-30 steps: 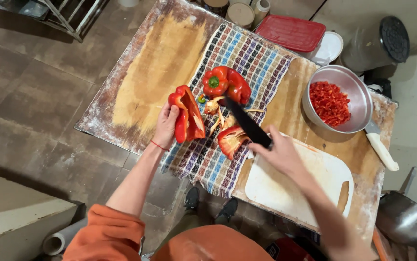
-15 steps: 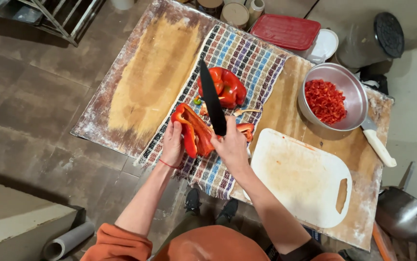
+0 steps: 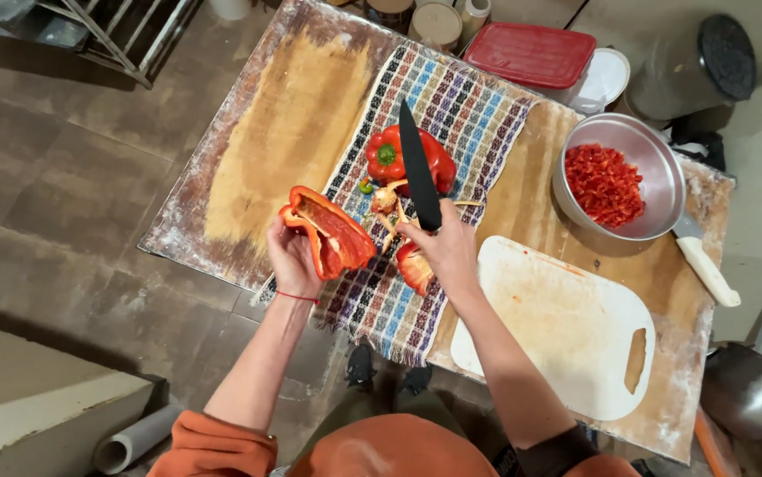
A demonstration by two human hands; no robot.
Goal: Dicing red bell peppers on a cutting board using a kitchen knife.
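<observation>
- Left hand (image 3: 292, 259) holds a cut red pepper piece (image 3: 329, 231), open side up, above the near edge of the checked cloth (image 3: 469, 106).
- Right hand (image 3: 445, 250) grips a black knife (image 3: 418, 168), blade pointing away across a whole red pepper (image 3: 384, 155).
- Another pepper piece (image 3: 413, 268) lies just under the right hand; pale core scraps (image 3: 387, 200) beside it.
- White cutting board (image 3: 566, 327) to the right, bare.
- Metal bowl (image 3: 655, 146) holds chopped red pepper (image 3: 604, 184).

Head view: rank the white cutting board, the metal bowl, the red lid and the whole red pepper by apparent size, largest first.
1. white cutting board
2. metal bowl
3. red lid
4. whole red pepper
</observation>
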